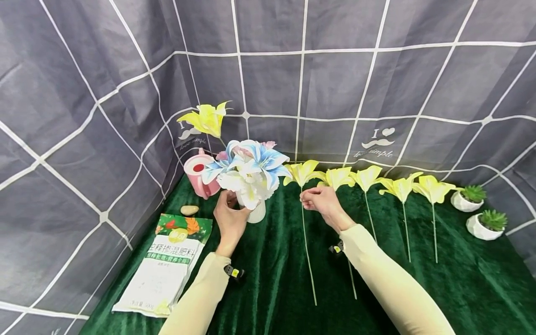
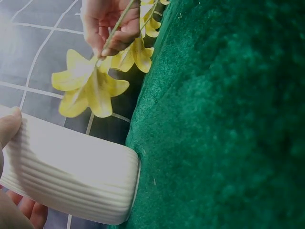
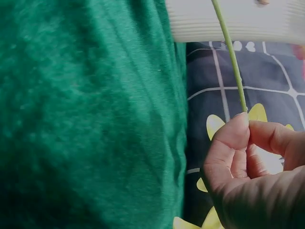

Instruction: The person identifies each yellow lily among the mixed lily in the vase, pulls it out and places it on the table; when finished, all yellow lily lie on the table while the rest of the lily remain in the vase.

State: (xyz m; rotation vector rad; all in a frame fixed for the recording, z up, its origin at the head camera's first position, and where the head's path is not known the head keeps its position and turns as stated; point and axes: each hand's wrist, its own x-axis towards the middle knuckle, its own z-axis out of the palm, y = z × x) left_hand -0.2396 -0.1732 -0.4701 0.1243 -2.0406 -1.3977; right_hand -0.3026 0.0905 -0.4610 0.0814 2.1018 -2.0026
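Note:
My left hand [image 1: 231, 219] holds a white ribbed vase [image 1: 257, 213], its thumb and fingers on opposite sides in the left wrist view. The vase is filled with blue-and-white lilies [image 1: 264, 162], white blooms [image 1: 247, 186] and small pink flowers. A yellow lily [image 1: 208, 120] rises above them at the left. To the right of the vase, my right hand [image 1: 324, 204] pinches the stem of another yellow lily [image 1: 302, 174] between thumb and index finger, just below the bloom. Its long green stem [image 3: 232, 62] passes in front of the vase in the right wrist view.
Several more yellow lilies [image 1: 400, 187] lie in a row to the right on the green cloth [image 1: 268, 288]. Two potted succulents [image 1: 485, 228] stand at the far right. On the left are a pink watering can [image 1: 201, 179], a pale stone [image 1: 190, 210] and a fertilizer bag [image 1: 161, 274].

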